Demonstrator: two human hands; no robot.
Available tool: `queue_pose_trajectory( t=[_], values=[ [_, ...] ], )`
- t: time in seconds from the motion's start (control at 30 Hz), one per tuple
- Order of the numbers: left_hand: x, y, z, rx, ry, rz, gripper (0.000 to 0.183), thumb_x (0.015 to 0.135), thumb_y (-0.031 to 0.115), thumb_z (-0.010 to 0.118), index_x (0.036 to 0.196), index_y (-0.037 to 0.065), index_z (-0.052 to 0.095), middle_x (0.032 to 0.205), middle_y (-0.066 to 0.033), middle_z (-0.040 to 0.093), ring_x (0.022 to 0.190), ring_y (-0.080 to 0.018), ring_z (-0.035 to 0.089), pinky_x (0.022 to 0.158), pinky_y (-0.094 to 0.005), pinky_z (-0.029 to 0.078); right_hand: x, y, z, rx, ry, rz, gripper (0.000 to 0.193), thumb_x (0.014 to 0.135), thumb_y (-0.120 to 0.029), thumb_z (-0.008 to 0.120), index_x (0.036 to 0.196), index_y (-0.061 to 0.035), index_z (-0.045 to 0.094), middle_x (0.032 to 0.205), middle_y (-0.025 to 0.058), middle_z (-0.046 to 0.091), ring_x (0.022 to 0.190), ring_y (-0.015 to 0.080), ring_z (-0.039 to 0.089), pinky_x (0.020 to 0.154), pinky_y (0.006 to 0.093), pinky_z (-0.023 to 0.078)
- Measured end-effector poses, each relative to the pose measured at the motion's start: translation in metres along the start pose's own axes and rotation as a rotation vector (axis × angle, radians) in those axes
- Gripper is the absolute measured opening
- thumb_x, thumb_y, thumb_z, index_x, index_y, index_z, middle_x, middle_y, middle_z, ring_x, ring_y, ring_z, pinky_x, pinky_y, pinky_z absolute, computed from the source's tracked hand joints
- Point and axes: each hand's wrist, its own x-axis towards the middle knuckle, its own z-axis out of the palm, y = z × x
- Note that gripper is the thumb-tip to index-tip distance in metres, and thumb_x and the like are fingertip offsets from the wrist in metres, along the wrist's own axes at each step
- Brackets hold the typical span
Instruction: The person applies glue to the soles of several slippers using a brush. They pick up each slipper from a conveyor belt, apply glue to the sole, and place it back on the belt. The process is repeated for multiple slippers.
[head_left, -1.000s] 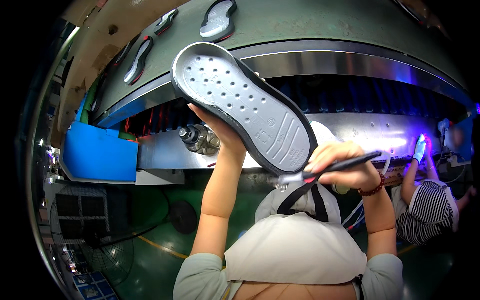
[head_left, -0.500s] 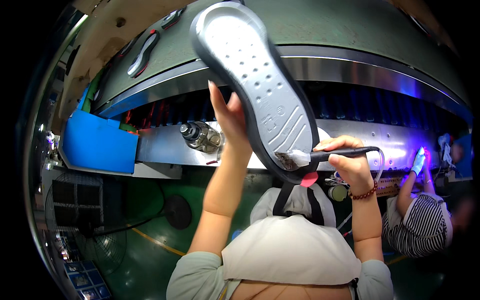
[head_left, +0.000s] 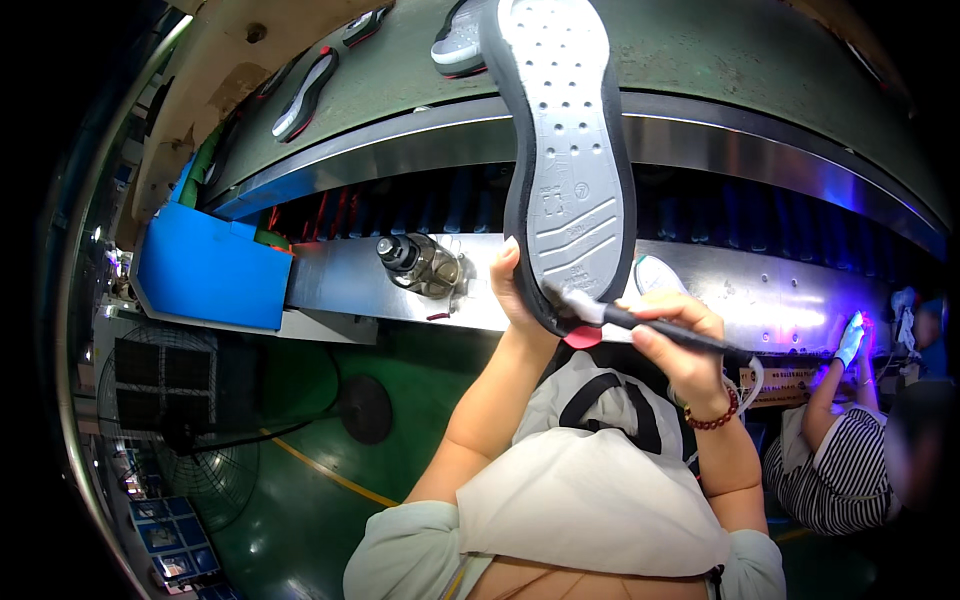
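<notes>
the green conveyor belt (head_left: 760, 70) arcs across the top, a steel rail (head_left: 380, 150) running along its near edge, with a few loose soles (head_left: 305, 92) lying on it at the upper left. below the rail a blue bin (head_left: 205, 270) sits at the left end of a steel shelf (head_left: 345, 285). a floor fan (head_left: 190, 440) stands on the green floor at the lower left. a second person in a striped shirt (head_left: 835, 480) works at the right edge under violet light. the grey sole (head_left: 572, 150) is held upright in front of the belt, tread facing the camera, toe up and heel down. the left hand (head_left: 515, 290) is clamped on the sole's heel edge from the left. the right hand (head_left: 680, 340) is closed around a black-handled brush (head_left: 640, 322), its tip touching the heel of the sole. the two hands are close together, just apart. a dark bottle (head_left: 420, 262) lies on the shelf just left of the left hand.
</notes>
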Motion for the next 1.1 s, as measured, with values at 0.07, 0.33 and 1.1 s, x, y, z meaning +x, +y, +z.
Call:
queue_pose_trajectory(
  t=[0.07, 0.33, 1.1],
  values=[
    [0.001, 0.001, -0.004, 0.009, 0.025, -0.015, 0.058, 0.074, 0.038, 0.05, 0.114, -0.003, 0.043, 0.108, -0.0166, 0.052, 0.096, -0.0275, 0.053, 0.085, -0.037, 0.042, 0.003, -0.002, 0.001, -0.118, -0.143, -0.166, 0.018, 0.071, 0.004, 0.061, 0.089, 0.0022, 0.059, 0.092, 0.0132, 0.061, 0.084, 0.0156, 0.057, 0.076, 0.0253, 0.044],
    [0.008, 0.01, 0.012, 0.119, 0.037, -0.009, 0.053, 0.072, 0.035, 0.05, 0.109, -0.002, 0.046, 0.103, -0.0158, 0.055, 0.092, -0.0256, 0.055, 0.082, -0.0355, 0.043, 0.012, -0.004, -0.003, 0.003, -0.153, -0.096, 0.017, 0.071, 0.004, 0.062, 0.087, 0.002, 0.06, 0.09, 0.0117, 0.061, 0.081, 0.0149, 0.057, 0.074, 0.0247, 0.044],
    [0.025, 0.034, 0.029, 0.108, -0.114, -0.076, 0.04, 0.074, 0.026, 0.046, 0.104, -0.001, 0.05, 0.096, -0.0138, 0.057, 0.083, -0.0225, 0.057, 0.075, -0.0324, 0.046, 0.034, -0.02, -0.029, -0.152, -0.338, -0.082, 0.015, 0.067, -0.002, 0.068, 0.081, -0.0004, 0.063, 0.08, 0.0099, 0.063, 0.076, 0.0174, 0.059, 0.068, 0.0262, 0.045]
  ],
)
